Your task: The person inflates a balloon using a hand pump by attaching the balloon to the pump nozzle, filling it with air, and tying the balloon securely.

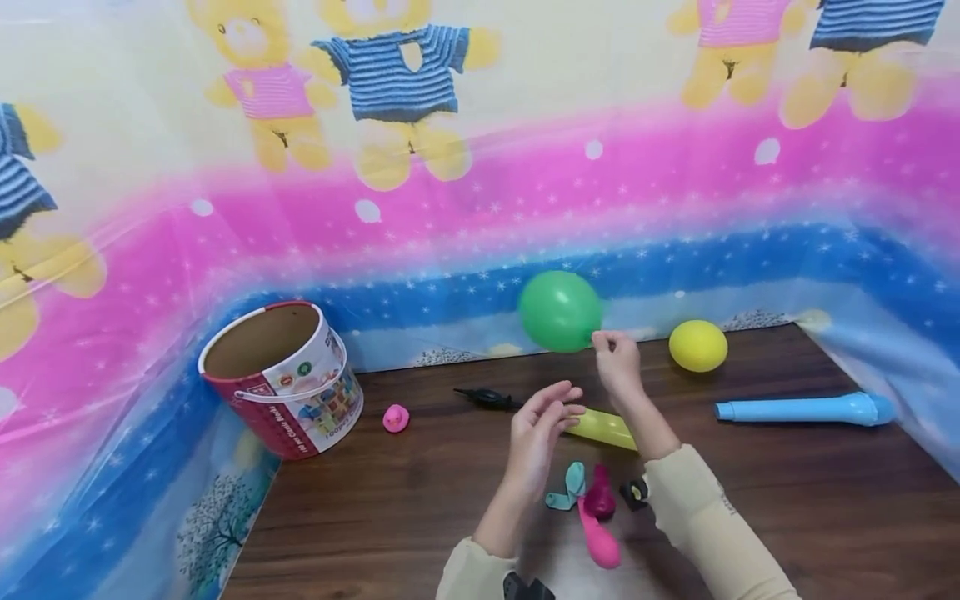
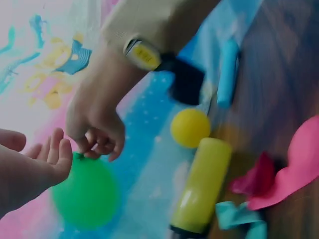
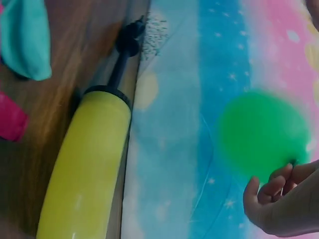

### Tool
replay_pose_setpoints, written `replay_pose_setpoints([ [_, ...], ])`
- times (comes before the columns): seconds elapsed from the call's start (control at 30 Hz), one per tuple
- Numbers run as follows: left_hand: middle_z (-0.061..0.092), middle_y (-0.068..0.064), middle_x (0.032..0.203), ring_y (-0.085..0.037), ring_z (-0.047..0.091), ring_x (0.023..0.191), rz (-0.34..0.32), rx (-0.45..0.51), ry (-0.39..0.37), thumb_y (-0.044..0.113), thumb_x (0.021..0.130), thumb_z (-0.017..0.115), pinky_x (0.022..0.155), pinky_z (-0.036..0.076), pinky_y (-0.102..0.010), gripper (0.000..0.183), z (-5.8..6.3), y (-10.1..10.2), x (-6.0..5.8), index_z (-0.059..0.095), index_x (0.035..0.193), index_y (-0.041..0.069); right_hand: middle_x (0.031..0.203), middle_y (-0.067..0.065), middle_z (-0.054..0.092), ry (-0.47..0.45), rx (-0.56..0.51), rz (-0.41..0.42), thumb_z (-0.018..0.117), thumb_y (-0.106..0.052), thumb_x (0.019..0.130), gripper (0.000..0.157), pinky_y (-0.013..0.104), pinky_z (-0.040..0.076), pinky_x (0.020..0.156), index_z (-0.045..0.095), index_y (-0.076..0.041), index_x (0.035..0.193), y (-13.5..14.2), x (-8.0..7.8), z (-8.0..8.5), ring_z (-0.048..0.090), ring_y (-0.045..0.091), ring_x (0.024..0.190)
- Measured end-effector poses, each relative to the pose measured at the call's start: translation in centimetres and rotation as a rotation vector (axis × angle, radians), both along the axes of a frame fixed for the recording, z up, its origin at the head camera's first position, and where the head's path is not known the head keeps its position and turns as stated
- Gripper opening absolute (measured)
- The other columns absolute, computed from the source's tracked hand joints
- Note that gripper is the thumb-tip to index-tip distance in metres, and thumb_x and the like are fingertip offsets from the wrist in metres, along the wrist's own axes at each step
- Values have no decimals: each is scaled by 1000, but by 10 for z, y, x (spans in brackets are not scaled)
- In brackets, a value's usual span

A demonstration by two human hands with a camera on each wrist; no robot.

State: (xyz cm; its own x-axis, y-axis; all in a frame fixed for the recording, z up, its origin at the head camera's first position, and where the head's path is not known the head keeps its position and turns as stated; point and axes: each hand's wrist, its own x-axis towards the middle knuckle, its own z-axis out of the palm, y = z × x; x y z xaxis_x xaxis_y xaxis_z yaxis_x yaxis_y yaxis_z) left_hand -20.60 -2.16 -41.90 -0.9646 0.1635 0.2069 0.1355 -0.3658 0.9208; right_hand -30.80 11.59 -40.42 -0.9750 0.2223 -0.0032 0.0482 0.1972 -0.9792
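An inflated green balloon (image 1: 561, 311) hangs above the back of the table, its neck pinched between the fingertips of my right hand (image 1: 619, 367). In the right wrist view the knotted-looking end of the balloon (image 3: 259, 134) sits at those fingertips. My left hand (image 1: 542, 429) is raised nearer the front, fingers loosely extended and holding nothing. Beneath the hands lies a yellow balloon pump (image 1: 603, 427) with a black nozzle. In the left wrist view the left hand (image 2: 37, 172) overlaps the edge of the green balloon.
Deflated balloons, teal (image 1: 574, 481), dark red (image 1: 600, 496) and pink (image 1: 602, 543), lie at the front. A yellow balloon (image 1: 698, 346) and a blue toy microphone (image 1: 802, 409) are on the right. A pink toy duck (image 1: 396, 418) stands by a block bucket (image 1: 300, 400) at left.
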Motion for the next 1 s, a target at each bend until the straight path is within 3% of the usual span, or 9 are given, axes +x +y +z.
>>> replay_pose_setpoints([
  [0.1,63,-23,126,-18,65,106,78,-124,153,5,100,47,94,52,-25,33,8,-3,-8,53,131,-6,120,22,56,29,81,66,43,-22,105,38,33,46,82,54,6,127,-5,9,-4,52,27,102],
  [0.23,57,-18,135,-31,53,125,207,-315,327,2,98,52,102,47,-34,33,20,-9,-20,57,130,0,114,21,60,104,158,183,46,-22,104,33,28,45,77,60,4,118,-10,25,-7,55,27,98],
  [0.3,55,-14,139,-30,47,130,240,-388,366,1,97,55,105,43,-42,33,23,-14,-24,59,130,3,110,21,63,158,188,264,48,-20,103,29,27,46,76,62,4,113,-13,33,-7,57,29,97],
  [0.43,52,-12,143,-30,37,139,235,-512,407,2,95,59,113,31,-56,34,20,-21,-30,60,129,3,93,21,64,250,210,369,51,-15,102,22,24,46,64,62,4,101,-16,43,-6,57,22,76],
  [0.5,51,-14,144,-32,34,140,234,-603,443,5,94,61,114,24,-59,34,17,-22,-32,61,128,2,88,19,63,284,214,391,52,-13,101,20,22,45,60,61,4,98,-15,46,-3,53,17,69],
  [0.63,58,-12,137,-32,42,135,274,-759,488,17,93,65,109,23,-59,32,12,-24,-36,65,123,5,89,17,65,341,253,411,53,-12,100,18,22,47,63,62,3,96,-10,50,7,54,11,73],
  [0.83,70,-11,115,-25,63,111,331,-823,404,23,95,63,100,44,-43,25,15,-20,-34,71,112,7,95,18,66,355,254,368,54,-13,100,20,22,50,70,65,4,100,-10,48,16,57,11,80],
  [0.93,75,-12,96,-18,59,63,278,-812,355,20,97,59,64,51,-27,21,21,-19,-33,75,102,6,92,14,64,283,156,237,55,-13,99,21,21,50,69,64,6,103,-8,38,18,57,10,78],
  [1.0,75,-12,89,-9,53,58,217,-786,309,18,97,59,56,46,-20,21,25,-18,-32,76,97,6,90,7,63,216,59,111,55,-15,99,23,20,49,70,63,6,106,-3,25,19,57,8,75],
])
